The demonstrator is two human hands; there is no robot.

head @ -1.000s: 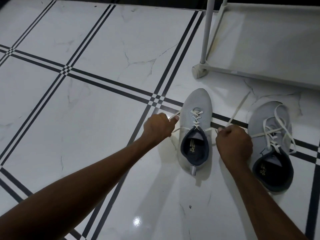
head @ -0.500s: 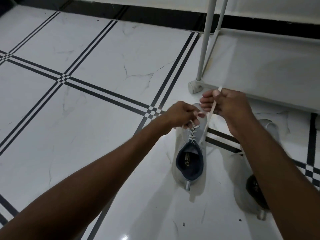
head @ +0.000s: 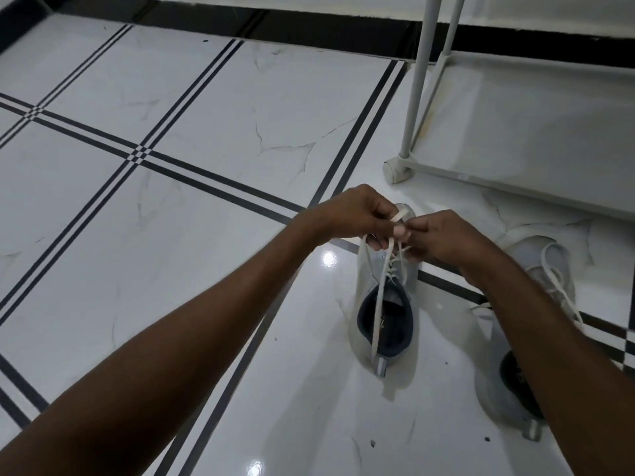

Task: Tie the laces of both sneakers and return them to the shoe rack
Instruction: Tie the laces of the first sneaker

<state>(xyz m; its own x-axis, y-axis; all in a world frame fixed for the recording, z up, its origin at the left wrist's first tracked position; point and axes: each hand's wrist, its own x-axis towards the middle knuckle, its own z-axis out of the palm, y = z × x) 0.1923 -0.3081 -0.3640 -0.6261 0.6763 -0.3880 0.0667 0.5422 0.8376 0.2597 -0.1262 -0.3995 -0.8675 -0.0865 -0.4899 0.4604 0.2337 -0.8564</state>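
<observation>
Knot time on the first sneaker

Left hand [head: 347, 214] and right hand [head: 443, 238] have come together over the sneaker [head: 385, 304], both pinching its lace [head: 379, 304], instead of pulling the ends wide like a second ago, so looks like bow-forming now. Second sneaker [head: 536, 269] sits right of it, laces loose, half hidden by the forearm. Rack [head: 515, 108] is just beyond, nothing blocking.
</observation>
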